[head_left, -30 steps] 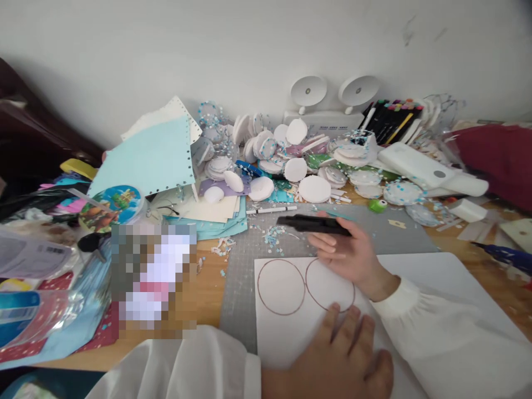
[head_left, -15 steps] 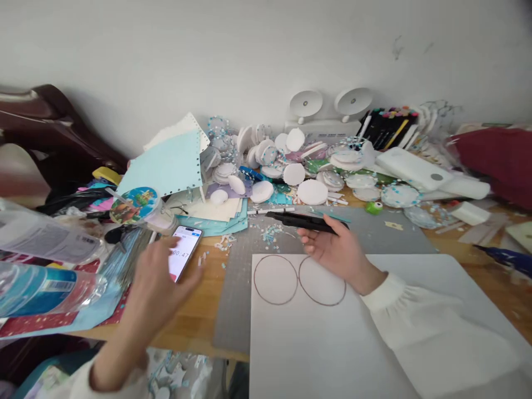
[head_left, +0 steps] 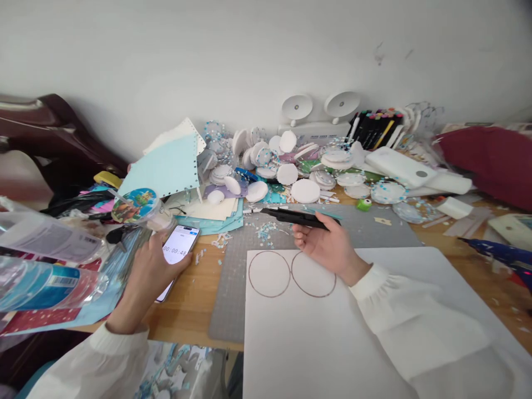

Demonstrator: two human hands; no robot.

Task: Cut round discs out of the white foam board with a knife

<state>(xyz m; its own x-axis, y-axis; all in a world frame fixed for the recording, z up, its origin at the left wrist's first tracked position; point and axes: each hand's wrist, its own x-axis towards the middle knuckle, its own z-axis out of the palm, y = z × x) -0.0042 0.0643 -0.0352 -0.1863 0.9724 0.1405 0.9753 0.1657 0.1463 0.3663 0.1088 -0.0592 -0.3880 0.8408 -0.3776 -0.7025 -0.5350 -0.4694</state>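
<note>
A black utility knife (head_left: 286, 216) is held in my right hand (head_left: 326, 244), its tip pointing left. Under that hand lies a large white sheet (head_left: 299, 338) with two drawn circles, the right one partly covered by my fingers. On the left, my left hand (head_left: 152, 274) reaches over a phone (head_left: 181, 238) that shows a running timer. Its thumb and fingers are apart at the phone's two sides; whether they touch it is hard to tell. A grey cutting mat (head_left: 233, 293) lies beneath the sheet.
White foam discs (head_left: 305, 190) are heaped along the wall, near a lamp (head_left: 297, 106) and markers (head_left: 376, 130). Blue paper (head_left: 162, 166), a lidded cup (head_left: 135, 205) and a clear bottle (head_left: 50, 285) are at the left. A small green object (head_left: 364, 205) sits behind the sheet.
My left hand has come down around the phone, and the timer went from 47 to 48. My right hand still holds the knife. The whole view has shifted slightly.
</note>
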